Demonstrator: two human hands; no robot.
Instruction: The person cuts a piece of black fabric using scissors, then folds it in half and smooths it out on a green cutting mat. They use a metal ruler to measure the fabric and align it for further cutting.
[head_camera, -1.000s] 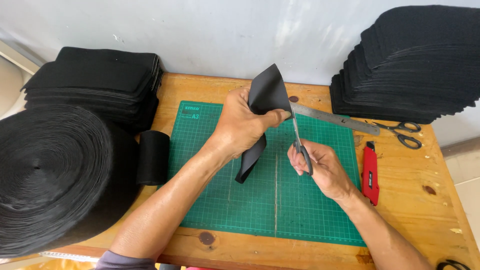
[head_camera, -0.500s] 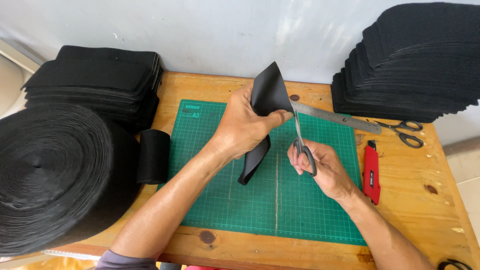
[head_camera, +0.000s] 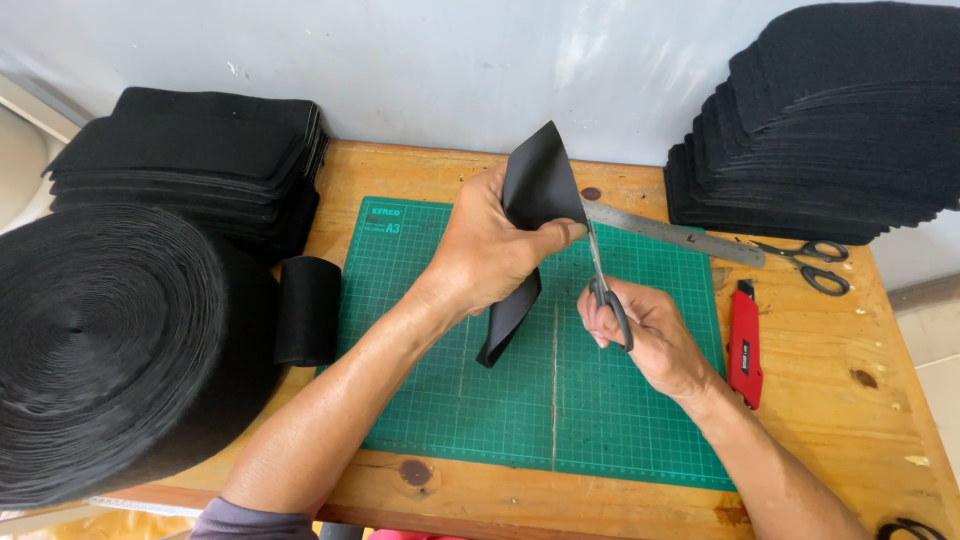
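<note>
Head view, from the near edge outward: the wooden bench (head_camera: 830, 440) carries a green cutting mat (head_camera: 500, 420), and both forearms reach in over it. The right hand (head_camera: 650, 335) is closed through the loops of a pair of scissors (head_camera: 603, 280), blades pointing away and up toward the folded edge of a black fabric strip (head_camera: 535, 215). The left hand (head_camera: 490, 255) is clenched around that strip, thumb pressed across it, holding it upright above the mat so the top stands stiff at the blades while the loose tail hangs down to the mat; held so, the edge seems kept taut for the blades.

Just right of the mat lies a red utility knife (head_camera: 744, 345), near the right hand. On the left, a big roll of black webbing (head_camera: 110, 340) sits with its free end (head_camera: 308, 310) beside the mat. Farther back, a steel ruler (head_camera: 675, 235) lies slantwise across the mat's far corner, and a second pair of scissors (head_camera: 815, 265) rests beyond it. Against the wall stand two stacks of cut black pieces, one at far left (head_camera: 190, 165), a taller one at far right (head_camera: 830, 130). No containers are in view.
</note>
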